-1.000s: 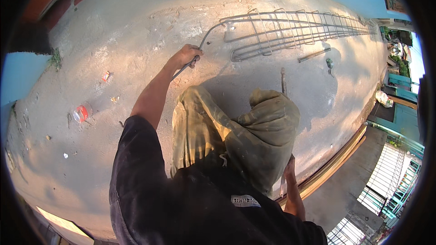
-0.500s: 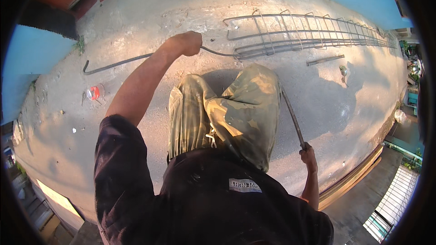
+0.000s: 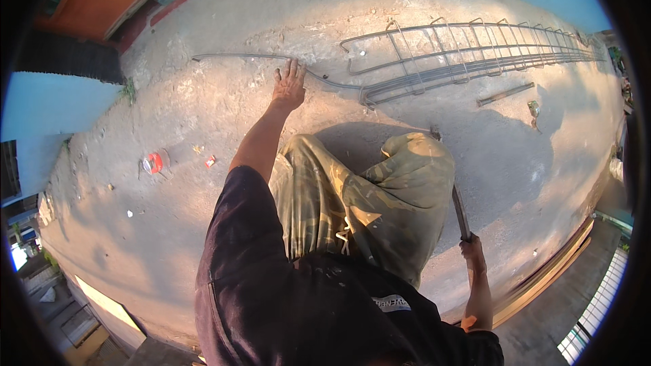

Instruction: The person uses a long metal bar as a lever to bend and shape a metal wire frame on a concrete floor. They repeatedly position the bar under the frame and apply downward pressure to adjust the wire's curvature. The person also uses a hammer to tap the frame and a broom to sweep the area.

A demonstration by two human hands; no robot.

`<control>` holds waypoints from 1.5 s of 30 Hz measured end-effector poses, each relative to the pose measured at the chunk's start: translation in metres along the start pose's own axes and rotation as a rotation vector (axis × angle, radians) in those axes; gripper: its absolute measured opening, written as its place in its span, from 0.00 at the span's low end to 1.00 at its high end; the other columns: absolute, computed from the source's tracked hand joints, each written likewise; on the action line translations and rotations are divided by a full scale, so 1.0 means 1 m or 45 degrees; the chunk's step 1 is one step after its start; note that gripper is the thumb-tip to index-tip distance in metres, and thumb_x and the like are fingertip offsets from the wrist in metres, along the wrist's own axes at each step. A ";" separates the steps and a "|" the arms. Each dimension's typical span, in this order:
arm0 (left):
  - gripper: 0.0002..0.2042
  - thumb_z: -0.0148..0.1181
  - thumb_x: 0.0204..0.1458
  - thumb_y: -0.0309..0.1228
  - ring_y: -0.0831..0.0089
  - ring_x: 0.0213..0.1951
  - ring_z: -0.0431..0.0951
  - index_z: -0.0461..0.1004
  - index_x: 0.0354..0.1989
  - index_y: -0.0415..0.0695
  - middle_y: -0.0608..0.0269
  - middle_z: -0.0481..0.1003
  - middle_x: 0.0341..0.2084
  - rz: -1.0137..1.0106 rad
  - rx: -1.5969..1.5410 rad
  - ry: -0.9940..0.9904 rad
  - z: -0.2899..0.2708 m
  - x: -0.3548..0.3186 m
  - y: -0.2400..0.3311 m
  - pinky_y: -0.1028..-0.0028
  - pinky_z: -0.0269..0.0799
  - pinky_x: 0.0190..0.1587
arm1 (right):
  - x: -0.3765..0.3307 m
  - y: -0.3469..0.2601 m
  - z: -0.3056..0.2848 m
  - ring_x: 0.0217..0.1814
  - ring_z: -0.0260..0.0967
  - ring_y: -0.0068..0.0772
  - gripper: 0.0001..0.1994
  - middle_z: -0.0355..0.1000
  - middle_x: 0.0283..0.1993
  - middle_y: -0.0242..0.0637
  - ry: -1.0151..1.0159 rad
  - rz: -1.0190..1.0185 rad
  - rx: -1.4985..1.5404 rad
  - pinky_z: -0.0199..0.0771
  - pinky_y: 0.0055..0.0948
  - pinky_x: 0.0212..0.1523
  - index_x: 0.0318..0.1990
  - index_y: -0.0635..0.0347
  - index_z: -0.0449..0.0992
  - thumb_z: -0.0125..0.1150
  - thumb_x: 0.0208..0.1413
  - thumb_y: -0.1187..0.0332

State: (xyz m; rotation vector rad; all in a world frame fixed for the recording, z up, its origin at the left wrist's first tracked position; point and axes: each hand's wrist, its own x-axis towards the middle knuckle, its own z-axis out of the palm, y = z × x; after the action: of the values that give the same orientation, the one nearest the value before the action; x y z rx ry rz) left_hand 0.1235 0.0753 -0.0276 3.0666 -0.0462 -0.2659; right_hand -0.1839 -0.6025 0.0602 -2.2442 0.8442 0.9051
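Note:
My left hand (image 3: 290, 88) is open, fingers stretched out flat over a long steel rod (image 3: 237, 55). The fingertips lie at the rod, but I cannot tell if they press on it. One end of the rod is at the left on the ground; the other runs toward the near end of a rebar cage (image 3: 434, 54). My right hand (image 3: 472, 252) is closed around the near end of a long metal bar (image 3: 461, 211). That bar slants forward past my right knee, which hides part of it; its far tip shows just beyond the knee.
A short metal piece (image 3: 505, 94) and a small tool-like object (image 3: 534, 112) lie on the concrete at the right. A red-and-clear container (image 3: 155, 162) and a small red packet (image 3: 210, 161) are at the left. Wooden planks (image 3: 542, 278) line the ground's right edge.
My left hand has gone from gripping the rod to opening over it. The rod's left end has swung away from me. My right hand still holds the bar.

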 end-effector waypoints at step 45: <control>0.38 0.59 0.41 0.67 0.53 0.50 0.76 0.80 0.44 0.40 0.48 0.78 0.42 0.073 -0.410 -0.606 -0.028 0.009 0.060 0.59 0.65 0.57 | -0.104 -0.159 -0.001 0.20 0.71 0.35 0.10 0.70 0.20 0.38 -0.150 0.130 0.085 0.72 0.35 0.22 0.33 0.65 0.73 0.61 0.56 0.65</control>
State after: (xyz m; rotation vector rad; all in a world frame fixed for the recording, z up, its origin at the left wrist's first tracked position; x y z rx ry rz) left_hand 0.1354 0.0167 0.0028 2.6139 -0.1022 -0.8945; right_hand -0.1282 -0.4671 0.1807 -2.0846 0.9275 1.0302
